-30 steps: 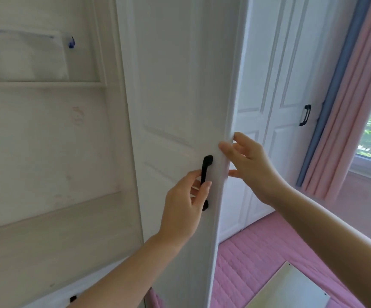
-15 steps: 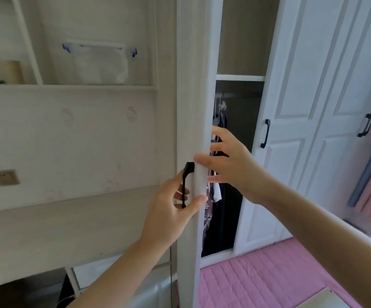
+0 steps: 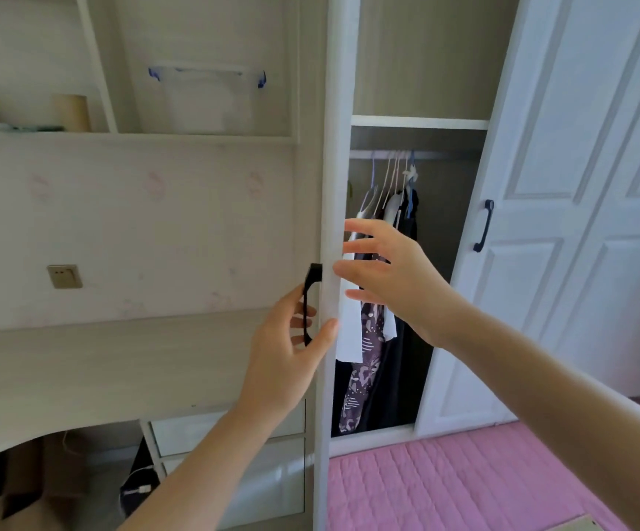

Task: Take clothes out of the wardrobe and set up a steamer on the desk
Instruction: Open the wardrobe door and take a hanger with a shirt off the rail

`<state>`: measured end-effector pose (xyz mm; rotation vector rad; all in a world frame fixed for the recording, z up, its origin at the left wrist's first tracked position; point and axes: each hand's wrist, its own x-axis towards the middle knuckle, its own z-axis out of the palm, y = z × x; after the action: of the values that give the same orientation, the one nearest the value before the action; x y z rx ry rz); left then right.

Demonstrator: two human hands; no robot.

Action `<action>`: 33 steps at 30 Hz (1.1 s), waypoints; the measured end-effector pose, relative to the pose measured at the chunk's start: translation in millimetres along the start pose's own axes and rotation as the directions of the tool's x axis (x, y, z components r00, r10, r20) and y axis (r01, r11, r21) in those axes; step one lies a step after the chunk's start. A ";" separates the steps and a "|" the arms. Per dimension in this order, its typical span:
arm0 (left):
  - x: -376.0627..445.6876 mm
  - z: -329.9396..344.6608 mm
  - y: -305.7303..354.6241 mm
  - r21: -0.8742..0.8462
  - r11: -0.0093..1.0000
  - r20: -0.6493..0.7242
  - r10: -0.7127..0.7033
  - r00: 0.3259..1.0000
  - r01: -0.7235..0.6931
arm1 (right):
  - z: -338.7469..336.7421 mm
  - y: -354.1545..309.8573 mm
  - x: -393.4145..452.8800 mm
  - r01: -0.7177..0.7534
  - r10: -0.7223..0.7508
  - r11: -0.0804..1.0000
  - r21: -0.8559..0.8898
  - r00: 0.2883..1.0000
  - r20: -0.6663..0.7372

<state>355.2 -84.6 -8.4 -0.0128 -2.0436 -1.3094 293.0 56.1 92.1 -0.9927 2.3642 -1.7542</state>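
Wardrobe door (image 3: 339, 147) stands edge-on between hands, swung wide. Desk (image 3: 100, 362) lies left of left hand. Clothes (image 3: 383, 300) hang on rail behind right hand, inside wardrobe. Right hand (image 3: 391, 277) spread, fingers straight, touching door edge. Left hand (image 3: 288, 358) curls around black handle (image 3: 309, 300), thumb on door edge.

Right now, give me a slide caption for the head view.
Left hand grips the black handle of the open wardrobe door; right hand reaches toward hanging clothes.
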 end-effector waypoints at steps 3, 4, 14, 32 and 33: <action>-4.1 3.0 7.5 0.027 0.999 -0.062 -0.039 0.997 0.041 | -7.4 6.6 -6.2 0.062 -0.058 0.990 -0.124 0.998 0.039; -6.0 5.3 9.8 0.044 0.998 -0.084 -0.048 0.995 0.052 | -10.7 8.8 -8.5 0.061 -0.054 0.988 -0.145 0.997 0.054; -27.7 38.8 44.7 0.325 0.937 -0.345 0.242 0.907 -0.127 | -66.0 53.0 -26.6 -0.022 0.045 0.965 -0.261 0.995 0.085; 71.8 161.3 13.2 0.553 0.820 -0.051 0.207 0.977 -0.145 | -145.3 131.5 19.5 -0.210 0.194 0.885 -0.415 0.978 -0.081; 85.0 166.1 11.2 0.568 0.811 -0.045 0.196 0.980 -0.136 | -146.7 133.4 29.7 -0.205 0.190 0.879 -0.430 0.979 -0.079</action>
<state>204.2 24.5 7.1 0.1377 -2.2088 -0.5466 150.4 186.6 39.1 -0.7153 2.8352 -1.2039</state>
